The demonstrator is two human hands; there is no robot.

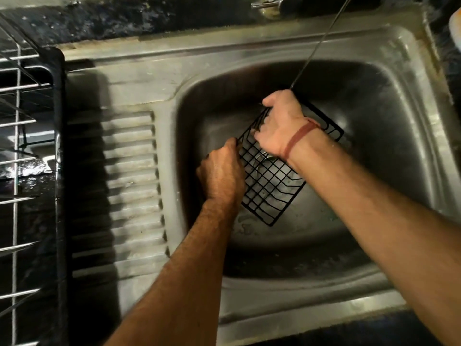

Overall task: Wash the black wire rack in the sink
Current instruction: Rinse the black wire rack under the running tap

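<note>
A black wire rack (269,186) with a square grid is held tilted over the bowl of the steel sink (374,126). My left hand (222,176) grips the rack's left edge. My right hand (282,123), with a red band at the wrist, closes over the rack's upper part, fingers through the wires. A thin stream of water (321,43) runs slantwise from the tap (274,3) down onto my right hand. The rack's far corner (334,131) shows behind my right wrist.
A ribbed steel draining board (129,186) lies left of the bowl. Further left stands a metal dish rack (17,146) on a dark tray. A dark stone counter (99,23) runs along the back. The drain shows through the rack's grid.
</note>
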